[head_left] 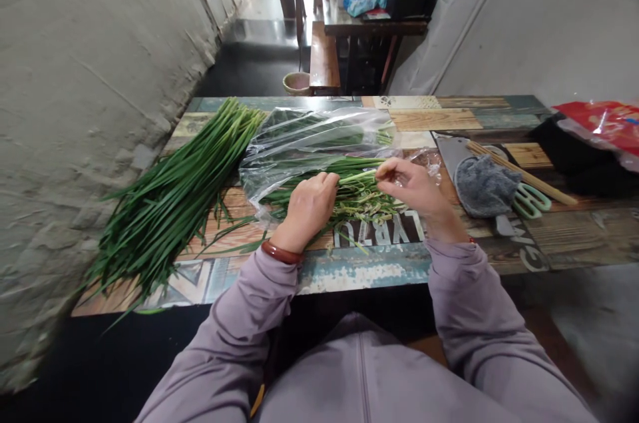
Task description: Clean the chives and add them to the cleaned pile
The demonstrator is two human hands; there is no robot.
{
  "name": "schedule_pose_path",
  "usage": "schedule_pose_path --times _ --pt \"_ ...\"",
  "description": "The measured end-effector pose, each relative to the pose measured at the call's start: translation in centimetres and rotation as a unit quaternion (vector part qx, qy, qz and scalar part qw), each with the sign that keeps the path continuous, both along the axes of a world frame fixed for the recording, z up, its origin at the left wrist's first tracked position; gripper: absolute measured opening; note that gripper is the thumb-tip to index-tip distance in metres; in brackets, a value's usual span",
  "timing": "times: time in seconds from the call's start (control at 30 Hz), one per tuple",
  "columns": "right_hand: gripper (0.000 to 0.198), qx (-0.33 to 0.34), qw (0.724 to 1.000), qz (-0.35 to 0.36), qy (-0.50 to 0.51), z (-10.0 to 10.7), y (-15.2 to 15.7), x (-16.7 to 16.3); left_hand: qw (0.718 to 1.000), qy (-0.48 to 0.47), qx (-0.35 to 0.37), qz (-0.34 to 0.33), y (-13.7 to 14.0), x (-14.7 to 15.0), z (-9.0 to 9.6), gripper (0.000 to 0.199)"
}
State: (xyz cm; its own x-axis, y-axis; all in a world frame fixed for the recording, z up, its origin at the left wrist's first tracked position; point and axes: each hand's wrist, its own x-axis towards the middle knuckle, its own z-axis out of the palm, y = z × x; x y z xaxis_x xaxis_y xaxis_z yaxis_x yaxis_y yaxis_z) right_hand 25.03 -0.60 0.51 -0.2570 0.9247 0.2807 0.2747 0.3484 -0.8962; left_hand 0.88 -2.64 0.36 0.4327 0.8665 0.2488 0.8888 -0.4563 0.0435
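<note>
My left hand (310, 204) is closed around some garlic chives (357, 176), whose pale stem ends stick out to its right. At those ends is my right hand (412, 184), with thumb and fingertips pinched together on the stem tips. Below and between both hands lies a heap of pale trimmings (367, 204) on the patterned table. Just behind them spreads a clear plastic bag (299, 136) with more green chives in and under it. A large bundle of long green chives (184, 190) rests on the left of the table, its leaf tips hanging over the front edge.
On the right lie a grey cloth (486, 184), a cleaver-like blade (446, 150), wooden sticks (524, 173) and a pale green slotted utensil (533, 200). A red package (604, 123) sits at the far right. A wall (74, 76) flanks the left side; behind stand a bench (324, 56) and a second table (377, 28).
</note>
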Motion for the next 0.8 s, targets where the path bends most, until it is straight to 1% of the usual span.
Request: schedule_pose_path --times 0.07,0.17,0.33,0.4,0.47,0.53,0.6,0.63,0.7,0.77,0.8 --pt "0.021 -0.008 1.000 0.002 0.023 -0.2 0.0 -0.4 1.000 0.011 -0.005 0.002 0.0 0.1 0.1 0.022" --pt "0.019 0.002 0.998 -0.030 0.050 -0.5 0.1 -1.0 1.000 0.014 -0.013 -0.008 -0.1 0.2 0.1 0.020" --pt "0.006 0.050 0.996 -0.070 -0.009 -0.5 0.0 -1.9 1.000 -0.005 0.005 -0.025 0.0 0.1 -0.3 0.019" --pt "0.005 0.066 0.996 -0.060 -0.020 -0.6 -0.1 -2.2 0.999 -0.010 0.017 -0.031 0.0 0.1 -0.3 0.018" --pt "0.005 0.074 0.996 -0.029 -0.033 -0.7 -0.2 -2.4 0.999 -0.008 0.023 -0.049 0.0 0.2 -0.4 0.017" --pt "0.006 0.072 0.996 0.004 -0.051 -0.7 -0.2 -2.5 0.997 -0.004 0.021 -0.071 0.0 0.1 -0.5 0.016" --pt "0.009 0.056 0.997 0.009 -0.048 -0.6 -0.1 -2.2 0.997 -0.009 0.015 -0.079 0.0 0.1 -0.7 0.016" --pt "0.012 0.044 0.999 -0.011 -0.029 -0.6 0.1 -1.8 0.997 -0.020 0.015 -0.076 0.0 0.0 -0.7 0.017" --pt "0.018 0.024 0.995 -0.092 0.040 -0.8 0.7 -0.7 0.996 -0.057 0.019 -0.061 0.0 -0.1 -0.8 0.020" --pt "0.021 0.014 0.979 -0.178 0.103 -1.1 1.4 0.5 0.994 -0.104 0.026 -0.036 0.1 -0.2 -0.8 0.023" --pt "0.020 0.012 0.972 -0.204 0.115 -1.3 1.7 1.1 0.992 -0.125 0.029 -0.019 0.2 -0.3 -0.8 0.025"
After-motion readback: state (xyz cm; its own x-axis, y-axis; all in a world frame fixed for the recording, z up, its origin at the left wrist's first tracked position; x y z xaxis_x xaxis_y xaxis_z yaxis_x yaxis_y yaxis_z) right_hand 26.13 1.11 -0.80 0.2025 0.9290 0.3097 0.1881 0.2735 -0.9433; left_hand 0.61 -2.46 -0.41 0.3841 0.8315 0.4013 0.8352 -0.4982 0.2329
